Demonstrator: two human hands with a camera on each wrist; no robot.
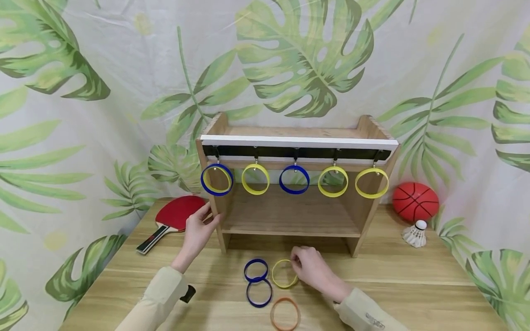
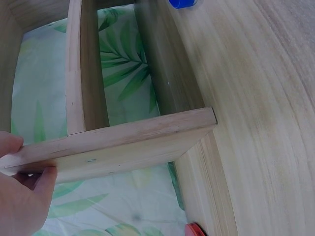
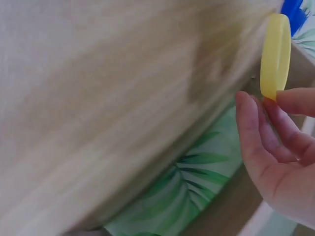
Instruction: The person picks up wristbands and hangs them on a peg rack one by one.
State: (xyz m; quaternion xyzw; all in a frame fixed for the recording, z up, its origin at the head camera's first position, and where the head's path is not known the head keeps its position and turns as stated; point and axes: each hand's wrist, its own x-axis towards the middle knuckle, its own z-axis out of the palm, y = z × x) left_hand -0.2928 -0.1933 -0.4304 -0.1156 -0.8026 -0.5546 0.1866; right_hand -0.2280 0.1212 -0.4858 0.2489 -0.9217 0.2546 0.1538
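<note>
My left hand (image 1: 200,227) grips the left side panel of a wooden shelf unit (image 1: 290,216). In the left wrist view, its thumb and fingers lie on opposite faces of the panel (image 2: 142,137). My right hand (image 1: 312,269) pinches a yellow ring (image 3: 275,56) between thumb and fingertips, low over the table in front of the shelf. Beside it are a blue ring (image 1: 245,271), a second blue ring (image 1: 259,306) touching the first, and an orange ring (image 1: 272,316) nearer to me.
Several hooks on a black strip (image 1: 273,151) carry hanging rings: blue with yellow inside at far left, then yellow (image 1: 255,193), blue (image 1: 294,192) and yellow ones. A red table-tennis paddle (image 1: 178,214) lies left; a red ball (image 1: 415,201) and shuttlecock (image 1: 415,234) sit right.
</note>
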